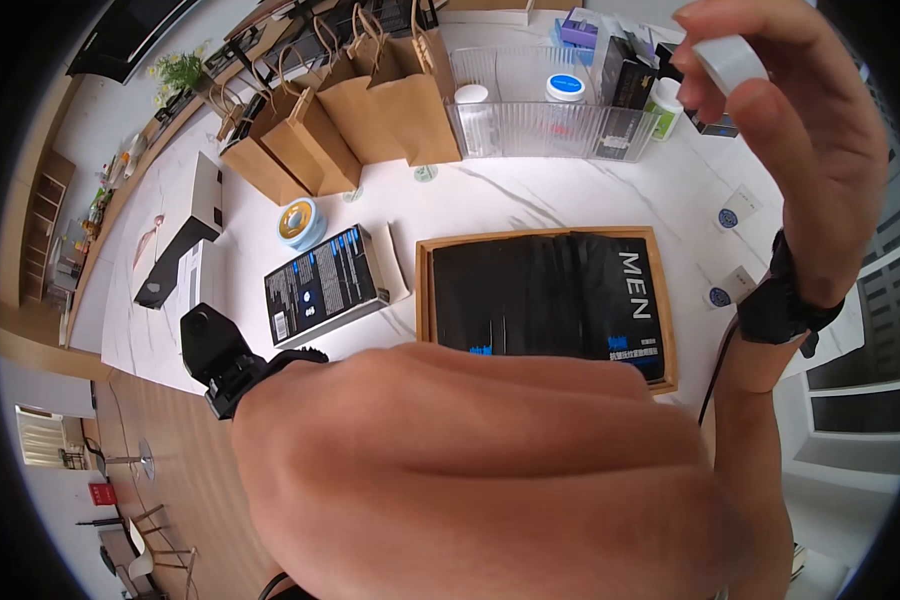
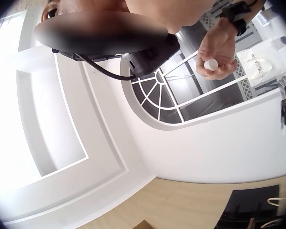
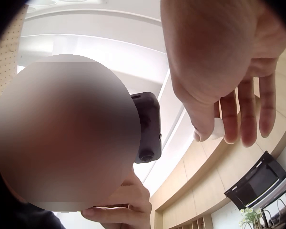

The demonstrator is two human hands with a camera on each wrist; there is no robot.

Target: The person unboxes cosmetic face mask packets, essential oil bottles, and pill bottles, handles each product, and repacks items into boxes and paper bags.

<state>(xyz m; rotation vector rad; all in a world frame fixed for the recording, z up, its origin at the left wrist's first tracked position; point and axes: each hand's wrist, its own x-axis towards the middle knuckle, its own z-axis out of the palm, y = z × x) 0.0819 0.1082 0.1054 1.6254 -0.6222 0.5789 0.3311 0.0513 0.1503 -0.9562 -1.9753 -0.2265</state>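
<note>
My right hand (image 1: 820,130), raised at the upper right, pinches a small white cap (image 1: 730,66) between thumb and fingers. The right wrist view shows the same cap (image 3: 218,129) beside the thumb, the other fingers stretched out. My left hand (image 1: 470,470) is lifted close to the head camera, its back filling the lower middle of the head view. In the right wrist view the left hand (image 3: 126,205) is bent just below the blurred face. Its palm side is hidden, so I cannot tell whether it holds anything.
Below the hands, a wooden tray (image 1: 425,290) bears black packets marked MEN. A black box (image 1: 325,285) and a blue round tub (image 1: 300,222) stand left of it. Paper bags (image 1: 400,105) and a clear organizer (image 1: 525,130) with bottles line the back of the white table (image 1: 530,190).
</note>
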